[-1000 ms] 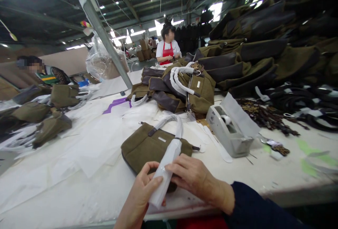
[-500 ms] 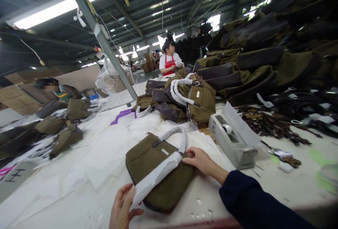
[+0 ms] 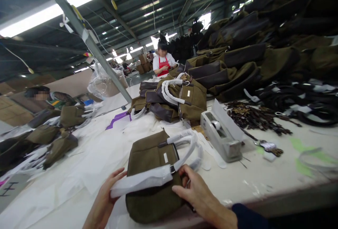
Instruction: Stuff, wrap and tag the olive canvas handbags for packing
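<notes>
An olive bag (image 3: 150, 151) with dark trim and a small pale label lies on the table in front of me. White wrap covers its handles (image 3: 194, 144), which loop out to the upper right. A white-wrapped strap (image 3: 142, 179) crosses the bag's front. My left hand (image 3: 107, 195) is at the strap's left end, fingers apart behind it and thumb hidden. At the bag's right edge, beside the strap's dark end fitting, is my right hand (image 3: 194, 186), its fingers curled and closed on the bag's edge.
A grey tape dispenser (image 3: 224, 141) stands right of the bag. Behind it are piled olive bags (image 3: 195, 99), leopard-print tags (image 3: 253, 116) and coiled black straps (image 3: 293, 102). More bags (image 3: 63, 144) lie left. A person in a red apron (image 3: 163, 63) and another person (image 3: 58, 99) are beyond.
The view has shifted right. The bag has turned a little and its handles have swung right. My right hand has moved down from the strap's upper end to the bag's right edge.
</notes>
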Demonstrator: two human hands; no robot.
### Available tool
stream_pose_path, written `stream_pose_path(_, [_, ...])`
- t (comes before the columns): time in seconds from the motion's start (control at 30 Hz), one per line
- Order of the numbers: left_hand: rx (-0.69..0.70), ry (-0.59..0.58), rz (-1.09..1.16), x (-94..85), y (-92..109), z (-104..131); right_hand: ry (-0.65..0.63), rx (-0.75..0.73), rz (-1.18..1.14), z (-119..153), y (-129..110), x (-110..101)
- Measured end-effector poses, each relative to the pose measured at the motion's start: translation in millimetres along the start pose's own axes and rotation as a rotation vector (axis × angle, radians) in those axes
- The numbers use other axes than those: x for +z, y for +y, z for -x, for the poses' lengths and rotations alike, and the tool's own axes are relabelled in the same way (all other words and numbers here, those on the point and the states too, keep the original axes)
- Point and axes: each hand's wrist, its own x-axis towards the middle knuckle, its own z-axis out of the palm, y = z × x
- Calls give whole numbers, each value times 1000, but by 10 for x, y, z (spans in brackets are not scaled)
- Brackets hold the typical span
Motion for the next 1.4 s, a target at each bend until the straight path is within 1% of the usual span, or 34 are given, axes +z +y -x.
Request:
stream_pose_path(0.03, [75,94,-116,-19,68,15,-2,0,-19,28,-1,20])
stream_pose_path(0.1, [317,332,-413,21,203,121,2,-9,-44,68,6,67])
stream_pose_path(0.13, [465,416,-555,97,259,209,0,-13,-53,85,11,98])
stream_pose_path(0.17, [593,432,-677,214,301,312,-6,-16,-60,103,15,132])
stream_pose_path(0.2, [691,350,-733,369,325,418,-9,-17,-63,122,19,169])
stream_pose_path(0.23, [758,217,-762,551,333,517,-11,-22,-61,143,21,204])
stream_pose_path(0.27, [771,61,-811,745,327,599,-11,-37,-57,165,23,233])
stream_pose_path(0.3, [764,-48,-853,933,313,657,-8,-60,-52,187,25,252])
stream_pose_path(0.37, [697,-173,-977,1235,286,705,-11,-123,-58,219,28,239])
stream_pose_path(0.4, [661,-212,-1026,1332,281,704,-20,-160,-76,224,27,204])
stream_pose_path(0.47, [588,-290,-1075,1425,301,687,-66,-242,-102,198,15,75])
stream_pose_path(0.5, [557,-334,-1062,1434,323,680,-96,-286,-86,165,1,-12])
stream_pose_path(0.57, [514,-433,-975,1417,379,678,-140,-371,36,63,-49,-203])
stream_pose_path(0.63, [487,-516,-838,1394,426,684,-130,-435,231,-72,-127,-378])
stream_pose_path(0.7, [439,-562,-706,1377,445,678,-88,-484,429,-218,-224,-502])
stream_pose_path(0.77, [383,-603,-593,1360,436,652,-74,-503,618,-357,-316,-572])
stream_pose_path(0.87, [296,-713,-448,1313,410,582,-90,-484,880,-538,-391,-630])
stream_pose_path(0.93, [231,-789,-408,1259,405,509,-107,-464,978,-653,-396,-690])
stream_pose_path(0.97, [213,-801,-423,1222,405,456,-111,-451,1004,-715,-396,-736])
stream_pose_path(1.0, [219,-789,-464,1175,402,387,-103,-432,1020,-784,-401,-793])
stream_pose_path(1.03, [256,-750,-525,1118,394,298,-80,-405,1035,-859,-413,-860])
stream_pose_path(1.07, [323,-682,-597,1050,377,190,-45,-370,1055,-942,-434,-932])
stream_pose_path(1.17, [607,-371,-803,792,266,-215,81,-231,1129,-1224,-539,-1139])
stream_pose_path(1.2, [686,-260,-857,700,216,-348,107,-184,1157,-1321,-575,-1190])
stream_pose_path(1.23, [734,-172,-918,615,166,-461,122,-143,1184,-1413,-604,-1228])
stream_pose_path(1.27, [741,-112,-978,540,121,-543,128,-108,1209,-1500,-625,-1252])
stream_pose_path(1.3, [714,-82,-1033,482,85,-587,127,-80,1233,-1577,-637,-1265])
stream_pose_path(1.33, [668,-76,-1081,441,62,-591,122,-56,1254,-1645,-639,-1267])
stream_pose_path(1.4, [570,-89,-1145,413,49,-492,103,-22,1290,-1752,-622,-1258])
